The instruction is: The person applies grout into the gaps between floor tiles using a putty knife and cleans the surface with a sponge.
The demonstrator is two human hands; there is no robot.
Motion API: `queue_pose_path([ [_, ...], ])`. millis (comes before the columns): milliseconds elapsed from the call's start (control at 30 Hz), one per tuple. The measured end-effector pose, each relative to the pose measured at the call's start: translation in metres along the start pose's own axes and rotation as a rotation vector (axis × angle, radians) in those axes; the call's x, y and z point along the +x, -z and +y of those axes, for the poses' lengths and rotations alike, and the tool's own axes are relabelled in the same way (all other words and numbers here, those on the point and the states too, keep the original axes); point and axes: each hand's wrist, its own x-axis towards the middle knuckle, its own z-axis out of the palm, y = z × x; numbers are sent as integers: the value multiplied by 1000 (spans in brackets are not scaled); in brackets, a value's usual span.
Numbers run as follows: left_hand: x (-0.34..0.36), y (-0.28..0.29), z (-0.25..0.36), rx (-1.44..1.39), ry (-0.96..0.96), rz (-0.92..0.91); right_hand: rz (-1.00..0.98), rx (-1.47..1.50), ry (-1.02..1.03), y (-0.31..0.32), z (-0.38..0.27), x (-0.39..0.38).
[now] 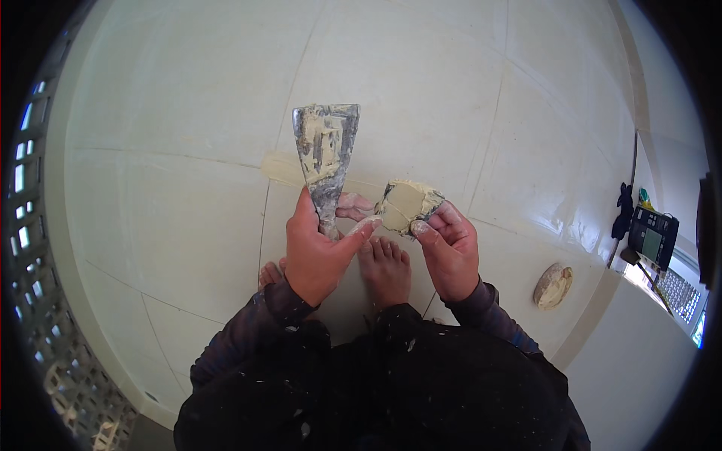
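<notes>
My left hand (320,259) is closed around the handle of a putty knife (326,150), its broad metal blade pointing away from me and smeared with cream-coloured filler. A small dark spreader (406,207) lies just right of the knife, coated with a thick, smooth layer of the same paste. My right hand (453,259) grips this spreader at its right edge between thumb and fingers. The left thumb and fingertips reach to its left edge and seem to touch it. Filler dust whitens the fingers of both hands.
Pale floor tiles carry a filler smear (282,167) along a joint. My bare foot (385,278) stands beneath the hands. A round dish of filler (553,287) sits at right. Beyond it are a black boxy device (653,237) and a wall; a perforated block wall (34,282) curves along the left.
</notes>
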Motion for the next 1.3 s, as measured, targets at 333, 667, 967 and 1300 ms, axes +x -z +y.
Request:
queue_pose_path([
  [333,-10,5,-35,82,108,25,-23,-98,-33,3,1,-23],
  [667,1,68,-46,171,138,330,580,-1348,184,145,44,-35],
  [967,-2,84,-48,163,167,470,279,-1463,437,57,86,12],
  [1300,-4,97,-63,103,86,599,246,-857,64,25,93,38],
])
